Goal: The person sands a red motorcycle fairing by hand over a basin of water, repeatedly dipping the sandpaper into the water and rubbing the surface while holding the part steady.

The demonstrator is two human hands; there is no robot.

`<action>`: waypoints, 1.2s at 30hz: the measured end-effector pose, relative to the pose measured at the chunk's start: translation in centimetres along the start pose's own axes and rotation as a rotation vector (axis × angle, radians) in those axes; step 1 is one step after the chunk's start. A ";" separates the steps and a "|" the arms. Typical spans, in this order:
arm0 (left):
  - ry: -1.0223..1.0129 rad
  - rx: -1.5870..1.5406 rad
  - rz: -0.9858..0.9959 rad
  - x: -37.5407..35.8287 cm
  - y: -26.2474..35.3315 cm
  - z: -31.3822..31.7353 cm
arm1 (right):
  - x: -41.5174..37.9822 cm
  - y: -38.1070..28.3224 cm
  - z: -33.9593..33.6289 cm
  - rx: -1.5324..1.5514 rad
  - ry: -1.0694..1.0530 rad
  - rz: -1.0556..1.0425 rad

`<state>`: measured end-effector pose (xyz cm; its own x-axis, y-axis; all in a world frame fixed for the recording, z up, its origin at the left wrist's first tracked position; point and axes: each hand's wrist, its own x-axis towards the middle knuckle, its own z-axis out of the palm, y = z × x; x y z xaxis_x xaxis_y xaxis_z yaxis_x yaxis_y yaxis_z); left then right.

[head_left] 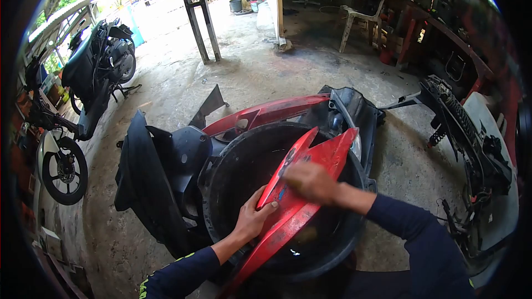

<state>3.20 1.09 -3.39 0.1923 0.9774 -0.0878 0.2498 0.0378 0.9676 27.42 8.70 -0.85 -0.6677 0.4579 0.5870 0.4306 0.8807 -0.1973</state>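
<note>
A red motorcycle fairing panel (pixel 288 221) lies slanted across the top of a large black tub (pixel 226 188). My left hand (pixel 254 213) grips the panel's left edge, its thumb on the painted face and its fingers wrapped underneath. On the upper part of the panel, my right hand (pixel 310 182) presses down with curled fingers, blurred by motion. Whatever it may hold is hidden beneath the fingers. Scuffed and bluish marks show on the paint around that hand. Some liquid with a bright reflection is visible at the bottom of the tub.
Black plastic body panels (pixel 147 182) lean left of the tub. Another red panel (pixel 266 111) rests behind it. A stripped motorcycle frame (pixel 460 122) stands right, and a parked motorcycle (pixel 91 72) left. Farther back are a metal post (pixel 197 11) and a plastic chair (pixel 366 16).
</note>
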 end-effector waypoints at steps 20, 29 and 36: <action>0.014 0.042 -0.024 -0.2 0.7 0.1 | -0.7 0.6 -0.3 -0.018 -0.034 0.017; 0.016 -0.008 -0.044 -0.1 0.8 0.0 | 0.6 0.6 -0.2 0.048 0.032 -0.004; 0.026 0.046 -0.013 0.4 0.7 0.1 | 0.5 -1.0 0.0 0.053 -0.014 -0.079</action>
<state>3.55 1.50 -2.81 0.1639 0.9820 -0.0934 0.2955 0.0414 0.9544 26.68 8.04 -0.33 -0.7070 0.3881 0.5912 0.3440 0.9191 -0.1920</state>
